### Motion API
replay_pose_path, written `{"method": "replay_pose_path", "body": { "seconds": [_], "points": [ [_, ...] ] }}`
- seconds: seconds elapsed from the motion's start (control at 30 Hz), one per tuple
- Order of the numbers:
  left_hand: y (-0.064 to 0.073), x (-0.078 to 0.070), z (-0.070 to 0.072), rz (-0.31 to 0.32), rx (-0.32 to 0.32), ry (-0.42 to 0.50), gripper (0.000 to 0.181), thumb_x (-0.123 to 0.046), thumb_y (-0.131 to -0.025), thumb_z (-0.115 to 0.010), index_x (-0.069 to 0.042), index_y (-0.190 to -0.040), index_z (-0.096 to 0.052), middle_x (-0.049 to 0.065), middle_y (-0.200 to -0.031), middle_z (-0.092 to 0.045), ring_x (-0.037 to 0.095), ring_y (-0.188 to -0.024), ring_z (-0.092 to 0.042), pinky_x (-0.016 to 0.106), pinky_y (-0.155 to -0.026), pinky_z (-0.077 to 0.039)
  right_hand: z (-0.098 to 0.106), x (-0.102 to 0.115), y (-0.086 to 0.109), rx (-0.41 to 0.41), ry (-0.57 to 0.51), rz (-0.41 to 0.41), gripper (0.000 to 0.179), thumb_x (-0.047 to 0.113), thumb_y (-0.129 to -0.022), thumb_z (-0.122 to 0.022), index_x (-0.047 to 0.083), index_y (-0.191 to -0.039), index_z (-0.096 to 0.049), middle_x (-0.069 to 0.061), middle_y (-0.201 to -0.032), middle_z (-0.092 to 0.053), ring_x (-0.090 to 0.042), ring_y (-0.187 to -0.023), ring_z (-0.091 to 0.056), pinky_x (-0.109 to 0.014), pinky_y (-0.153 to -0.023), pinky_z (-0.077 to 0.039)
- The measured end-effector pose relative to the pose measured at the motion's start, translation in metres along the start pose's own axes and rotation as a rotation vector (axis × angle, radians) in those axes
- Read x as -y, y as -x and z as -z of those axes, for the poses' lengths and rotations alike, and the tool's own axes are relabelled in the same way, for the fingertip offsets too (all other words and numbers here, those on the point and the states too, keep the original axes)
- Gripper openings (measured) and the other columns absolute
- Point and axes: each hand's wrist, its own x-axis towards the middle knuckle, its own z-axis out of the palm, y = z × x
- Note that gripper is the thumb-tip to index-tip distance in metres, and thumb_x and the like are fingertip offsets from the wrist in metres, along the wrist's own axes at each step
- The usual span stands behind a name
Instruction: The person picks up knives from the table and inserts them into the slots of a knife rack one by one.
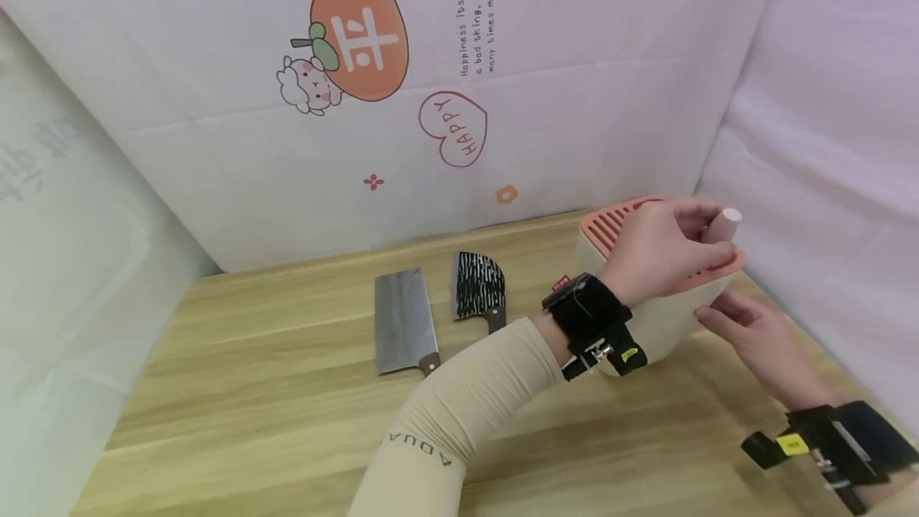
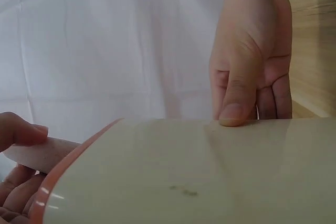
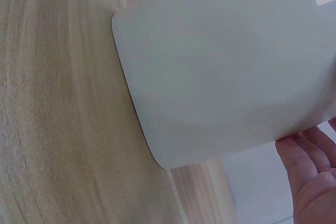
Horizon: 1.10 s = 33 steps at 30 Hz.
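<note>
A cream knife block (image 1: 675,317) with a salmon slotted top (image 1: 606,223) stands at the right of the table. My left hand (image 1: 656,250) is over that top and grips a pale pink handle (image 1: 727,223) sticking up at its right end. Whatever is below the handle is hidden, so its kind cannot be told. Lower down, my right hand (image 1: 768,349) holds the block's right side. In the left wrist view the right thumb (image 2: 233,114) lies against the block wall, while the right wrist view shows fingertips (image 3: 294,153) touching its edge.
Left of the block, a cleaver (image 1: 404,321) with a brown handle lies on the wooden table (image 1: 251,389). Beside it is a broad knife (image 1: 479,286) with a black-patterned blade. My left forearm partly covers both handles. White printed cloth (image 1: 574,118) hangs behind and at the sides.
</note>
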Motion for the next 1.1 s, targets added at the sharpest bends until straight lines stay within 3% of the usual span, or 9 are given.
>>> {"method": "replay_pose_path", "body": {
  "seconds": [0.3,0.4,0.5,0.57,0.63,0.67,0.8,0.87,1.1],
  "points": [
    [0.009,0.007,0.002,-0.075,0.030,0.026,0.040,-0.017,-0.085,-0.075,-0.020,-0.123,-0.065,-0.016,-0.095,-0.066,-0.017,-0.080,-0.054,0.005,-0.067,-0.049,0.002,-0.001,-0.003,0.028,-0.034,-0.020,0.052,0.026,-0.103,-0.049,0.011,-0.150,-0.032,0.024,-0.126,-0.049,0.013,-0.107,-0.045,-0.008,-0.077,-0.046],
    [0.010,0.007,0.007,-0.106,0.071,-0.049,0.049,-0.021,-0.086,-0.075,-0.022,-0.132,-0.059,-0.016,-0.100,-0.065,-0.018,-0.084,-0.053,0.004,-0.068,-0.047,0.002,-0.002,-0.003,0.014,-0.037,-0.019,0.051,0.023,-0.103,-0.050,0.011,-0.149,-0.034,0.026,-0.123,-0.051,0.014,-0.106,-0.046,-0.008,-0.076,-0.046],
    [0.015,0.009,0.019,-0.192,0.131,-0.179,0.057,-0.024,-0.088,-0.073,-0.022,-0.140,-0.051,-0.014,-0.105,-0.064,-0.014,-0.080,-0.053,0.003,-0.066,-0.045,0.000,-0.002,-0.003,-0.002,-0.039,0.018,0.049,0.018,-0.102,-0.051,0.010,-0.148,-0.036,0.027,-0.121,-0.053,0.013,-0.106,-0.047,-0.007,-0.076,-0.046],
    [0.021,0.011,0.032,-0.259,0.156,-0.248,0.056,-0.024,-0.090,-0.071,-0.020,-0.141,-0.049,-0.011,-0.101,-0.066,-0.009,-0.068,-0.052,0.006,-0.060,-0.045,-0.003,-0.002,-0.004,-0.017,-0.051,0.026,0.048,0.017,-0.102,-0.052,0.013,-0.148,-0.038,0.028,-0.120,-0.054,0.012,-0.106,-0.048,-0.007,-0.077,-0.046],
    [0.029,0.015,0.046,-0.331,0.153,-0.315,0.052,-0.023,-0.092,-0.069,-0.017,-0.140,-0.051,-0.007,-0.086,-0.066,-0.003,-0.058,-0.048,0.009,-0.055,-0.043,-0.004,-0.002,-0.004,-0.011,-0.054,0.042,0.048,0.016,-0.102,-0.051,0.013,-0.148,-0.037,0.027,-0.121,-0.054,0.011,-0.107,-0.049,-0.008,-0.078,-0.046],
    [0.034,0.017,0.052,-0.355,0.143,-0.323,0.049,-0.022,-0.092,-0.069,-0.016,-0.138,-0.053,-0.005,-0.087,-0.068,-0.004,-0.059,-0.049,0.007,-0.058,-0.044,-0.004,-0.002,-0.003,-0.013,-0.052,0.044,0.048,0.016,-0.102,-0.051,0.013,-0.148,-0.037,0.027,-0.121,-0.054,0.011,-0.107,-0.049,-0.008,-0.078,-0.046],
    [0.060,0.033,0.076,-0.399,0.099,-0.293,0.041,-0.016,-0.092,-0.067,-0.009,-0.131,-0.059,0.004,-0.097,-0.072,-0.005,-0.084,-0.059,0.004,-0.077,-0.046,-0.005,-0.006,-0.002,-0.026,-0.028,0.025,0.050,0.018,-0.102,-0.052,0.011,-0.149,-0.036,0.028,-0.117,-0.053,0.013,-0.104,-0.048,-0.007,-0.076,-0.045],
    [0.073,0.043,0.085,-0.427,0.104,-0.249,0.039,-0.013,-0.092,-0.067,-0.005,-0.129,-0.059,0.010,-0.117,-0.067,-0.001,-0.104,-0.058,0.010,-0.089,-0.046,-0.004,-0.008,-0.002,-0.043,0.002,0.002,0.052,0.021,-0.102,-0.053,0.010,-0.149,-0.035,0.030,-0.115,-0.051,0.015,-0.102,-0.046,-0.006,-0.074,-0.043],
    [0.106,0.076,0.113,-0.551,0.224,-0.367,0.040,-0.011,-0.095,-0.062,-0.001,-0.133,-0.055,0.013,-0.132,-0.057,0.004,-0.124,-0.044,0.015,-0.101,-0.039,-0.008,-0.011,-0.005,-0.067,0.014,-0.004,0.051,0.024,-0.101,-0.054,0.010,-0.148,-0.038,0.030,-0.110,-0.052,0.014,-0.100,-0.046,-0.007,-0.072,-0.042]
  ]
}}
